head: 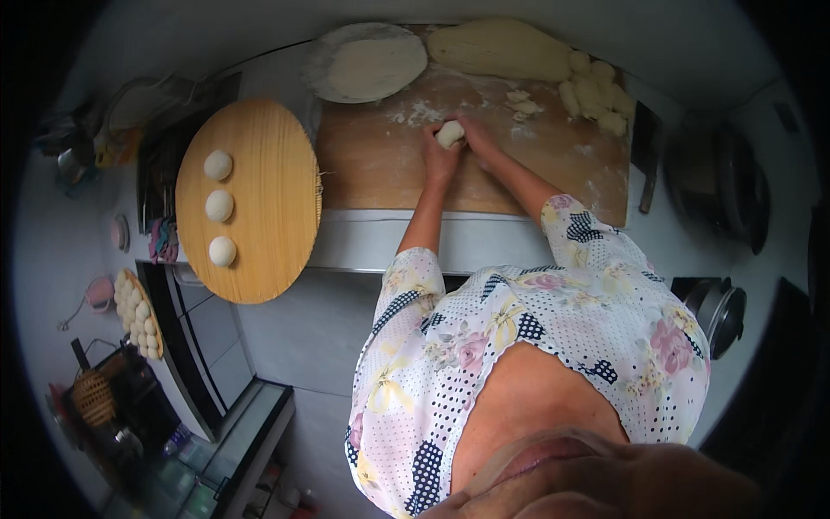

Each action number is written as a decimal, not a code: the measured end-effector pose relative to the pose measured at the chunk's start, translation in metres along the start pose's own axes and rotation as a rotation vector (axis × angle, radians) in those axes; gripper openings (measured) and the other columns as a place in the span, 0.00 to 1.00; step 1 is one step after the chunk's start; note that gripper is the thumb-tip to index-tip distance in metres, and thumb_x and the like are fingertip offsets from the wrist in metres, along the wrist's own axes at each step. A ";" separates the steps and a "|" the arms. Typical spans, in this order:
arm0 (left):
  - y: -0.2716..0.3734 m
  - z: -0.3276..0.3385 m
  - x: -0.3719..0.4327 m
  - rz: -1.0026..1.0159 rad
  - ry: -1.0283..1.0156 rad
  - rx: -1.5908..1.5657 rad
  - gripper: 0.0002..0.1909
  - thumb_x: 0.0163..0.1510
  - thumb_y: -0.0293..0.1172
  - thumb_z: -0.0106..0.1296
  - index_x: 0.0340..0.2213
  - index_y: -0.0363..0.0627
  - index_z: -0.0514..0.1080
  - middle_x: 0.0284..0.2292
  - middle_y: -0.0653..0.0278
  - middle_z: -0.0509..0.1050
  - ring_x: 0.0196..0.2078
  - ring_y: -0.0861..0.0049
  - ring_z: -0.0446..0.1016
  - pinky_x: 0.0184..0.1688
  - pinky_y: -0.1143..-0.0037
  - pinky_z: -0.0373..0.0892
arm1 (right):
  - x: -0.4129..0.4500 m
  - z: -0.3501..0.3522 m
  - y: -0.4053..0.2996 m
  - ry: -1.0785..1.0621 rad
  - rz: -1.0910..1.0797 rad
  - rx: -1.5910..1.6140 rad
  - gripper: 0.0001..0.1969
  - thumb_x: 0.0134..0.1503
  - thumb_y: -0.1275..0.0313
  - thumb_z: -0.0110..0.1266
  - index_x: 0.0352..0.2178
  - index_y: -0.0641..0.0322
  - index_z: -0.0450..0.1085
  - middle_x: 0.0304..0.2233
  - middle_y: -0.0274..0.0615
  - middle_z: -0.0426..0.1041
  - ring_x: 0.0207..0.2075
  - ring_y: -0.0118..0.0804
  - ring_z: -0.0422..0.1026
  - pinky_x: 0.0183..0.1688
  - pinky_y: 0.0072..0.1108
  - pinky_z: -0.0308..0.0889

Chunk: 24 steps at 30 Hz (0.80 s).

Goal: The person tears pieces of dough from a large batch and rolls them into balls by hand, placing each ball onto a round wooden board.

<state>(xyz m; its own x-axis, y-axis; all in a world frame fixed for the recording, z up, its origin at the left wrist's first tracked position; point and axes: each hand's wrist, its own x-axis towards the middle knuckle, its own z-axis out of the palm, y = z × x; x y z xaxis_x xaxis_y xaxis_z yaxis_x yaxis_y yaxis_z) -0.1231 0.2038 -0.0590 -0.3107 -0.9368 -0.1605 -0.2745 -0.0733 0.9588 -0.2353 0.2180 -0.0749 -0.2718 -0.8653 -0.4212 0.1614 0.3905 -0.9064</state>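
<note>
Between my left hand [441,152] and my right hand [478,137] is a small piece of dough [450,134], held just over a floured wooden board [389,168]. Both hands close around it; the fingers are partly hidden. Beyond them, a large dough mass [502,48] lies along the board's far edge, with cut dough pieces [590,91] heaped at its right end. A few small dough scraps [522,104] lie nearer my right hand. At the far left of the board stands a plate of flour [369,63]. Three round dough balls [219,205] sit in a row on a round slatted tray [272,207].
A cleaver [645,156] lies right of the board, beside a dark pot [707,175]. Another lidded pan [720,318] stands nearer. At left, a second tray holds several dough balls [139,314] near a stove [123,415]. The round tray overhangs the counter edge.
</note>
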 end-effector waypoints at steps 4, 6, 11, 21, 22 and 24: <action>-0.032 0.021 -0.037 0.367 -0.212 0.020 0.32 0.40 0.23 0.46 0.49 0.36 0.49 0.47 0.47 0.57 0.50 0.58 0.56 0.51 0.69 0.52 | -0.058 -0.004 0.036 0.243 -0.370 -0.226 0.14 0.54 0.68 0.37 0.38 0.65 0.63 0.37 0.44 0.67 0.40 0.36 0.65 0.42 0.22 0.59; -0.034 0.021 -0.038 0.491 -0.229 0.292 0.31 0.41 0.25 0.45 0.49 0.36 0.50 0.47 0.48 0.57 0.51 0.58 0.55 0.52 0.67 0.49 | -0.087 -0.001 0.042 0.392 -0.491 -0.425 0.13 0.54 0.70 0.36 0.38 0.65 0.64 0.38 0.46 0.66 0.42 0.40 0.64 0.43 0.25 0.58; -0.015 0.021 -0.001 0.445 -0.071 0.628 0.28 0.45 0.32 0.41 0.49 0.36 0.51 0.47 0.49 0.57 0.52 0.57 0.54 0.54 0.63 0.42 | -0.039 0.000 0.009 0.339 -0.434 -0.718 0.14 0.53 0.71 0.36 0.39 0.64 0.63 0.39 0.49 0.66 0.43 0.43 0.64 0.43 0.26 0.58; -0.027 0.006 -0.011 0.479 -0.199 0.651 0.26 0.43 0.22 0.39 0.47 0.37 0.53 0.48 0.49 0.55 0.54 0.61 0.50 0.53 0.60 0.44 | -0.046 0.019 0.022 0.412 -0.468 -0.653 0.16 0.54 0.73 0.36 0.45 0.65 0.56 0.39 0.49 0.66 0.42 0.46 0.64 0.44 0.24 0.59; -0.024 0.007 -0.003 0.474 -0.086 0.578 0.26 0.43 0.23 0.41 0.47 0.36 0.53 0.49 0.48 0.55 0.53 0.59 0.50 0.53 0.61 0.44 | -0.030 0.017 0.009 0.289 -0.424 -0.581 0.17 0.53 0.73 0.35 0.46 0.65 0.55 0.40 0.49 0.64 0.42 0.46 0.63 0.44 0.26 0.58; -0.018 0.001 -0.003 0.430 -0.027 0.315 0.29 0.40 0.23 0.45 0.47 0.35 0.53 0.49 0.47 0.54 0.53 0.55 0.50 0.54 0.65 0.45 | -0.029 0.013 0.005 0.167 -0.380 -0.514 0.18 0.53 0.74 0.35 0.47 0.65 0.54 0.41 0.50 0.63 0.43 0.47 0.62 0.45 0.27 0.58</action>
<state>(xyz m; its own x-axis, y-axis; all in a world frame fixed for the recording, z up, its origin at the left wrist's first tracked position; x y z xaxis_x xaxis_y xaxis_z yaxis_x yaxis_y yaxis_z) -0.1183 0.2086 -0.0758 -0.4775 -0.8503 0.2212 -0.3762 0.4254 0.8231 -0.2139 0.2409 -0.0665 -0.3706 -0.9283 -0.0307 -0.4371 0.2035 -0.8761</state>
